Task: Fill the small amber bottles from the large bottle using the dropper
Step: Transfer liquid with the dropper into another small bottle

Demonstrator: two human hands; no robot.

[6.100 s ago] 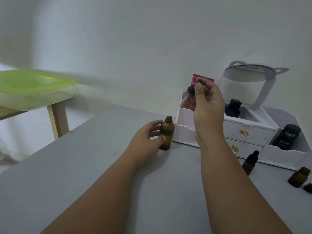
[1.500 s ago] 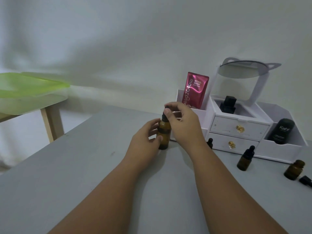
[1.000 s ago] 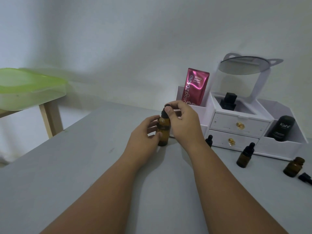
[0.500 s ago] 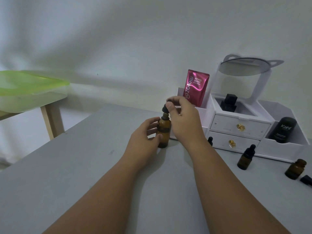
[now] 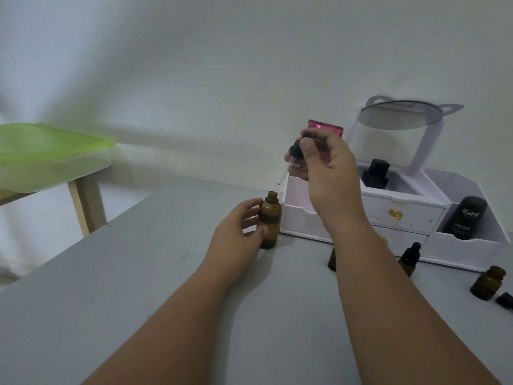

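The large amber bottle (image 5: 269,220) stands upright and uncapped on the grey table (image 5: 138,287). My left hand (image 5: 238,234) grips its side. My right hand (image 5: 324,168) pinches the black bulb of the dropper (image 5: 294,154) above the bottle; the glass tube slants down-left, its tip just over the bottle's mouth. Small amber bottles stand to the right: one with a black dropper cap (image 5: 409,259), an open one (image 5: 487,283) with a loose black cap (image 5: 505,300) beside it, and one (image 5: 331,259) mostly hidden behind my right forearm.
A white drawer organiser (image 5: 402,215) with a round mirror (image 5: 399,118) stands at the back right, holding a pink sachet (image 5: 326,127), a black bottle (image 5: 374,173) and a black Kahf tube (image 5: 467,218). A green-lidded plastic box (image 5: 47,157) sits on a wooden table at left.
My right hand has lifted the dropper out of the large bottle; half a second ago its cap sat just above the neck. My left hand still holds the bottle.
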